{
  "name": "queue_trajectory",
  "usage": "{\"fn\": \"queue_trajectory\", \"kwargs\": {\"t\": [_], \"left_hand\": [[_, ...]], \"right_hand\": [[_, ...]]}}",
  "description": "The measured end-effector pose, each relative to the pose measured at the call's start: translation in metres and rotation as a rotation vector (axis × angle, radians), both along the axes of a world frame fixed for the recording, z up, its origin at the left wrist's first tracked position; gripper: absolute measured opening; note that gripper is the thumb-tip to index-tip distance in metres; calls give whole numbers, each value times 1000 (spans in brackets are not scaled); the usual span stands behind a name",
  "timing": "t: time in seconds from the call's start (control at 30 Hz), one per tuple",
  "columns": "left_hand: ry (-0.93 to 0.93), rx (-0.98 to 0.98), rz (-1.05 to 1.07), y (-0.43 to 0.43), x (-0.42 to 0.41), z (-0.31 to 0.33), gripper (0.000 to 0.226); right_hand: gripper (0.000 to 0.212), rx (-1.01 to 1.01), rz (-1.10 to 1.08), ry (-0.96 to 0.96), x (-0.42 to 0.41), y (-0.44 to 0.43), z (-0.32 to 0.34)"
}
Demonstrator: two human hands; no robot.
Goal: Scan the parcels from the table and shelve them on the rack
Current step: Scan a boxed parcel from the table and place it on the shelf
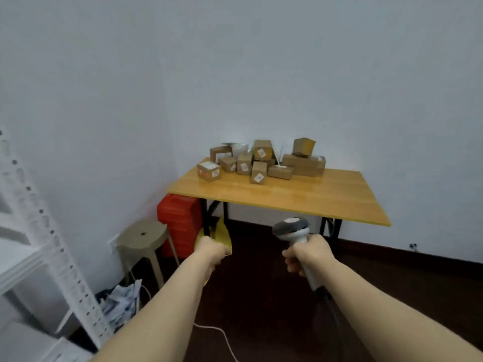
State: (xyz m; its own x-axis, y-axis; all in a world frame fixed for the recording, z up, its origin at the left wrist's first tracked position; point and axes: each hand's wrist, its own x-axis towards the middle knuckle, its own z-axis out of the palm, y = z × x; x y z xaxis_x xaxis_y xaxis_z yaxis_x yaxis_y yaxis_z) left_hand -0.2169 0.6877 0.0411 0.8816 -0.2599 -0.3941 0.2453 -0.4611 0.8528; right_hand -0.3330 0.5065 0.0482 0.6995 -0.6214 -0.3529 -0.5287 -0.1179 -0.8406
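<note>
Several small brown cardboard parcels (258, 160) with white labels are piled at the far side of the wooden table (300, 197), against the wall. My right hand (305, 257) grips the handle of a grey and white barcode scanner (291, 227), held in the air in front of the table. My left hand (210, 250) is closed round a flat yellow package (222, 232), which hangs partly hidden behind the hand. Both hands are well short of the table. The white metal rack (34, 205) stands at the left edge of the view.
A beige round stool (142, 235) stands left of the table, with stacked red crates (180, 218) behind it by the wall. Crumpled paper waste (121, 301) lies at the rack's foot. A white cable (222, 335) runs across the dark floor.
</note>
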Motion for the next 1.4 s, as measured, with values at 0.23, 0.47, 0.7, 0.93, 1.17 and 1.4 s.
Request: {"fn": "queue_trajectory", "kwargs": {"t": [0.23, 0.47, 0.7, 0.93, 1.17, 1.4], "left_hand": [[70, 8, -86, -193, 65, -3, 64], [13, 107, -59, -285, 136, 2, 56], [5, 146, -34, -336, 200, -11, 47], [34, 158, 60, -356, 305, -39, 60], [25, 218, 211, -369, 485, -80, 44], [-9, 262, 387, -370, 643, -110, 40]], "right_hand": [[8, 116, -194, -176, 48, -187, 4], [8, 308, -164, -240, 102, -261, -1], [10, 291, -66, -201, 152, -311, -10], [17, 288, -8, -245, 262, -343, -10], [11, 273, 120, -218, 466, -364, -29], [19, 271, 252, -142, 620, -378, -58]]}}
